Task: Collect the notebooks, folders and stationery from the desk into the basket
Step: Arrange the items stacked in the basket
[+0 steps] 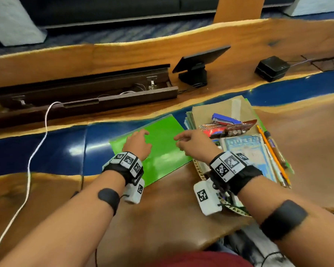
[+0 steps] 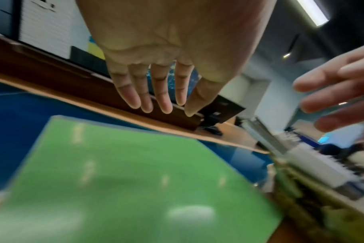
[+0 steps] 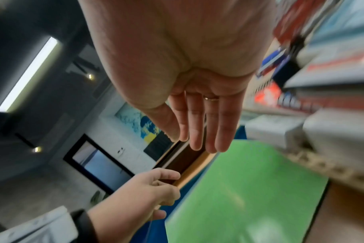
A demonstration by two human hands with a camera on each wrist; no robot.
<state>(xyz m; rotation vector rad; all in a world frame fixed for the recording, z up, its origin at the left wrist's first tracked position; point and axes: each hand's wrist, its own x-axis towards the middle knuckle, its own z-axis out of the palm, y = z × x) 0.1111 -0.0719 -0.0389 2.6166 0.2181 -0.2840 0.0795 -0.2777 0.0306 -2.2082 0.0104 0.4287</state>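
Note:
A bright green folder [image 1: 162, 151] lies flat on the desk, partly over the blue strip, left of the basket [image 1: 199, 170]. Both hands hover just above the folder with straight fingers and hold nothing: my left hand [image 1: 138, 141] over its left half, my right hand [image 1: 189, 142] over its right edge beside the basket. The left wrist view shows my left hand [image 2: 162, 105] clear of the green folder [image 2: 135, 189]; the right wrist view shows my right hand [image 3: 199, 141] above the folder [image 3: 245, 197]. The basket holds notebooks, a blue stapler [image 1: 225, 120] and pencils [image 1: 274, 153].
A small black monitor [image 1: 199, 62] and a black box [image 1: 271, 68] stand behind on the wooden desk [image 1: 162, 209]. An open dark cable tray [image 1: 85, 91] runs along the back left, and a white cable [image 1: 29, 162] trails down the left side.

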